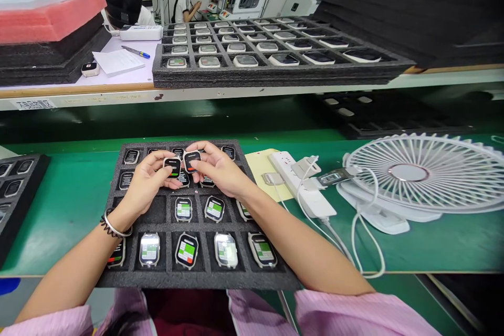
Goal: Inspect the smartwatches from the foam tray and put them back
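My left hand (151, 176) is closed on a smartwatch without a strap (172, 167), its thumb on the lit screen. A second strapless smartwatch (192, 161) is gripped in my right hand (214, 168), the thumb across its lower edge. The two watches are side by side, screens facing me. Beneath both hands lies a black foam tray (170, 220) with rows of pockets. Many pockets hold watch cases, such as one with a green and white screen (183, 209). One pocket (153, 210) beside my left wrist shows no watch. My hands hide part of the back rows.
A white power strip (303, 184) with cables and a white fan (409, 173) stand to the right. Another foam tray (19, 189) is at the left edge. The shelf above carries a large watch tray (252, 76), a pen (136, 52) and paper. Two people sit beyond.
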### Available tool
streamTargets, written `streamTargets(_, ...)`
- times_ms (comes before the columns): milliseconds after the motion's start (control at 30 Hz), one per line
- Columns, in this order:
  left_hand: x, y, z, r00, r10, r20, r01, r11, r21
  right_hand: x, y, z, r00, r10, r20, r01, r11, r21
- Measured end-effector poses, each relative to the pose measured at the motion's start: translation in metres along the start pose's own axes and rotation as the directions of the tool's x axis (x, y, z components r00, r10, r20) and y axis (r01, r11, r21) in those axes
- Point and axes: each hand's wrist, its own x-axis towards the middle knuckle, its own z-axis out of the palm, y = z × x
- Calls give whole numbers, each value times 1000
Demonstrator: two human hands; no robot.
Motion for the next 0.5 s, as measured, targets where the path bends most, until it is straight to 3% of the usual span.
streamTargets(333,3,-4,-2,999,51,-3,-51,999,8,2,6,-1,999,-18,-29,17,999,-34)
streamTargets(433,-2,8,1,997,70,31,-69,997,-47,3,6,-1,999,-9,-38,10,999,50)
streamTargets(500,-15,25,6,988,81,133,-67,992,-110,3,5,-1,1000,10,-2,-9,990,140)
